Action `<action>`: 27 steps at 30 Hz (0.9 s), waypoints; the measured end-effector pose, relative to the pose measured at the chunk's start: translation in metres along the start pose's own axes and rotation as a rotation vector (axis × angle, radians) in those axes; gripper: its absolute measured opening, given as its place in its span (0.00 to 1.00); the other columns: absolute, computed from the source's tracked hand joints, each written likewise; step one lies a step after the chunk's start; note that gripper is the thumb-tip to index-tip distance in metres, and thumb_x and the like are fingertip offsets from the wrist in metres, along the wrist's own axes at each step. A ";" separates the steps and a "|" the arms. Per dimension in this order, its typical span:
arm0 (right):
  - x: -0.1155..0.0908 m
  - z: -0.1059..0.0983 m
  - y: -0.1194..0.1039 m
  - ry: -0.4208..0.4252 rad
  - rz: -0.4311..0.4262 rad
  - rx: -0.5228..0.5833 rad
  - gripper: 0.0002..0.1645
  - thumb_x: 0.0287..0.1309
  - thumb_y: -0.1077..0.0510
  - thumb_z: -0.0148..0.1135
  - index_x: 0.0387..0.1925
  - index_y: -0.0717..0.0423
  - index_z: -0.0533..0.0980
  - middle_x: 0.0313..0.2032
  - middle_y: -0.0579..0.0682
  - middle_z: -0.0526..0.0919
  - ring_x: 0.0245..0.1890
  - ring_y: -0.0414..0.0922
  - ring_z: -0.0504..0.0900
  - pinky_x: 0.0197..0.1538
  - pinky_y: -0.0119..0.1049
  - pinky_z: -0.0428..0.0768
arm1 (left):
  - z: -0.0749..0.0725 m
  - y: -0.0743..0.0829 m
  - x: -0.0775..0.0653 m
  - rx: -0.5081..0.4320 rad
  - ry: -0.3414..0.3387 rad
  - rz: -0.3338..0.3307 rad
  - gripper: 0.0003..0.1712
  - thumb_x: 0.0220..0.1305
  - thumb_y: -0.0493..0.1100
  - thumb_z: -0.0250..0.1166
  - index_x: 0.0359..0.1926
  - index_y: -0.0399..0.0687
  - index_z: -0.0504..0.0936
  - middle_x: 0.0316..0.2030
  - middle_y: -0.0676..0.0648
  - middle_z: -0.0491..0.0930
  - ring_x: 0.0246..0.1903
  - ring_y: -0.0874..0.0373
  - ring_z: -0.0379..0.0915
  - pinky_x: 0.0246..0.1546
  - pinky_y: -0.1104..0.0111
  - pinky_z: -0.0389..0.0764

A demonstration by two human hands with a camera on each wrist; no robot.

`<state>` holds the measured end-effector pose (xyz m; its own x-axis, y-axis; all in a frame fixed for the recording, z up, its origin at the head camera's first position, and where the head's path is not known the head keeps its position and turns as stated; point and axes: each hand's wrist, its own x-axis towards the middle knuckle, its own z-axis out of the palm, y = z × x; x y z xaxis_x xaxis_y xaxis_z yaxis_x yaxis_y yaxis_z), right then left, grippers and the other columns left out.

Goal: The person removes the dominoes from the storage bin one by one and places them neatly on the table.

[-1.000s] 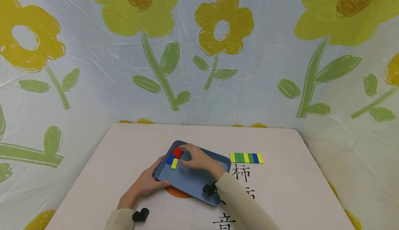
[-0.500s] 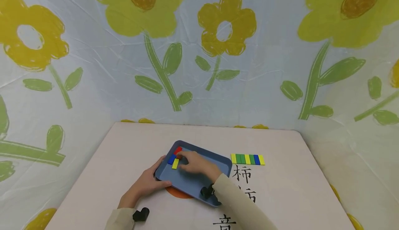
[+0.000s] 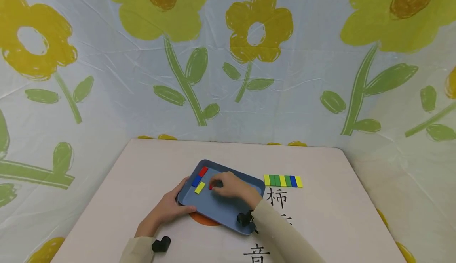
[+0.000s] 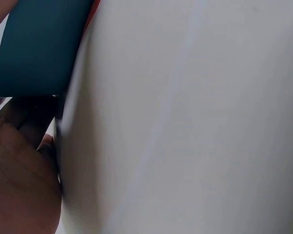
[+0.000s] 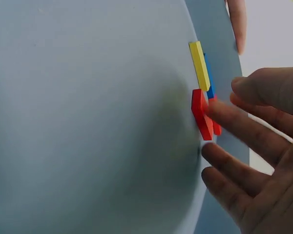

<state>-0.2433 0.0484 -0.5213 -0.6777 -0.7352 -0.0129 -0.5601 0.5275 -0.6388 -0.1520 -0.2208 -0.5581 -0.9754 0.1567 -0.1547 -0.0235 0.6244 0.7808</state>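
Note:
A blue-grey tray [image 3: 221, 211] lies tilted on the table, and my left hand [image 3: 167, 208] grips its left corner, thumb over the near rim, the other fingers largely hidden behind the edge. Inside the tray, my right hand [image 3: 229, 185] has a fingertip on a flat red block [image 5: 201, 114], mostly covered by the fingers in the head view; the thumb stands apart from it in the right wrist view. Near the tray's left end lie another red block [image 3: 203, 171], a blue block [image 3: 196, 181] end to end with it, and a yellow block [image 3: 200, 187].
Right of the tray, a row of yellow, green and blue blocks [image 3: 283, 181] lies side by side on the pale table [image 3: 320, 215]. Black printed characters [image 3: 276, 197] and an orange patch [image 3: 204, 219] mark the tabletop. Flowered sheeting [image 3: 295, 96] surrounds the table.
The right hand has drawn one red block away from the other red block, toward the right and nearer. The yellow block has turned slightly. The left hand stays on the tray.

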 end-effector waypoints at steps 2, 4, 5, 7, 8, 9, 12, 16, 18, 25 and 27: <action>-0.001 -0.001 0.000 0.022 0.014 -0.006 0.18 0.67 0.57 0.65 0.56 0.55 0.82 0.48 0.48 0.87 0.45 0.41 0.82 0.54 0.36 0.83 | 0.000 0.000 0.001 -0.001 0.002 0.002 0.64 0.51 0.66 0.78 0.82 0.69 0.51 0.79 0.42 0.59 0.75 0.35 0.58 0.71 0.35 0.62; 0.000 0.000 0.002 0.043 0.034 -0.028 0.23 0.66 0.57 0.66 0.61 0.57 0.79 0.52 0.50 0.85 0.50 0.44 0.82 0.58 0.39 0.82 | 0.000 0.001 0.001 0.000 0.001 0.000 0.64 0.51 0.66 0.78 0.82 0.70 0.51 0.78 0.41 0.60 0.75 0.35 0.59 0.71 0.35 0.62; 0.000 0.000 0.002 0.051 0.048 -0.039 0.26 0.65 0.56 0.67 0.63 0.57 0.77 0.54 0.51 0.84 0.52 0.45 0.81 0.60 0.40 0.82 | 0.000 0.000 0.001 0.001 -0.001 -0.004 0.63 0.51 0.66 0.78 0.82 0.71 0.51 0.78 0.42 0.60 0.75 0.35 0.59 0.71 0.35 0.62; 0.000 0.002 0.003 0.060 0.073 -0.062 0.31 0.63 0.55 0.69 0.66 0.57 0.75 0.58 0.52 0.82 0.56 0.46 0.80 0.63 0.42 0.81 | 0.000 0.001 0.000 -0.001 -0.003 -0.007 0.63 0.51 0.66 0.78 0.82 0.71 0.51 0.79 0.41 0.59 0.75 0.35 0.58 0.71 0.35 0.62; 0.001 0.003 0.004 0.061 0.087 -0.059 0.33 0.62 0.55 0.70 0.67 0.57 0.74 0.59 0.53 0.81 0.57 0.46 0.79 0.63 0.43 0.80 | 0.000 0.001 0.000 0.000 -0.003 -0.010 0.63 0.51 0.66 0.78 0.82 0.72 0.51 0.78 0.41 0.59 0.75 0.35 0.59 0.71 0.35 0.62; 0.001 0.005 0.004 0.061 0.100 -0.062 0.35 0.61 0.54 0.71 0.68 0.56 0.73 0.60 0.53 0.80 0.58 0.46 0.79 0.64 0.44 0.80 | 0.000 0.001 -0.001 0.001 -0.003 -0.009 0.63 0.51 0.66 0.77 0.82 0.72 0.51 0.78 0.41 0.60 0.75 0.36 0.59 0.71 0.35 0.62; 0.002 0.007 0.004 0.062 0.133 -0.062 0.38 0.60 0.52 0.73 0.70 0.55 0.72 0.61 0.53 0.79 0.58 0.46 0.78 0.65 0.45 0.80 | 0.000 0.001 -0.001 0.000 -0.002 -0.008 0.63 0.51 0.66 0.77 0.82 0.72 0.51 0.78 0.41 0.60 0.75 0.36 0.59 0.71 0.35 0.63; 0.004 0.010 0.004 0.060 0.147 -0.071 0.37 0.59 0.52 0.74 0.68 0.56 0.73 0.60 0.54 0.78 0.55 0.44 0.78 0.63 0.43 0.81 | 0.000 0.000 -0.001 0.010 -0.002 -0.011 0.63 0.51 0.67 0.77 0.82 0.73 0.51 0.78 0.42 0.60 0.75 0.35 0.59 0.71 0.35 0.63; 0.005 0.011 0.003 0.061 0.142 -0.079 0.35 0.59 0.52 0.74 0.66 0.56 0.75 0.58 0.54 0.79 0.51 0.43 0.77 0.60 0.42 0.81 | 0.001 0.000 0.000 0.016 -0.003 -0.012 0.63 0.51 0.67 0.77 0.82 0.73 0.51 0.78 0.42 0.60 0.75 0.36 0.59 0.70 0.35 0.64; 0.008 0.013 0.004 0.059 0.137 -0.099 0.29 0.60 0.52 0.73 0.62 0.55 0.79 0.57 0.53 0.78 0.48 0.42 0.76 0.57 0.38 0.81 | 0.000 -0.001 0.001 0.019 -0.005 -0.008 0.62 0.52 0.67 0.77 0.82 0.74 0.50 0.79 0.42 0.59 0.75 0.36 0.59 0.71 0.36 0.64; 0.008 0.013 0.003 0.057 0.137 -0.093 0.29 0.60 0.52 0.73 0.61 0.56 0.79 0.57 0.54 0.78 0.49 0.43 0.77 0.58 0.38 0.81 | 0.000 -0.001 0.001 0.020 -0.005 -0.008 0.62 0.52 0.67 0.77 0.82 0.74 0.50 0.78 0.42 0.60 0.75 0.36 0.59 0.70 0.36 0.64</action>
<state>-0.2442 0.0387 -0.5338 -0.7751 -0.6298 -0.0502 -0.5002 0.6604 -0.5601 -0.1524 -0.2214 -0.5594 -0.9742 0.1552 -0.1641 -0.0272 0.6406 0.7674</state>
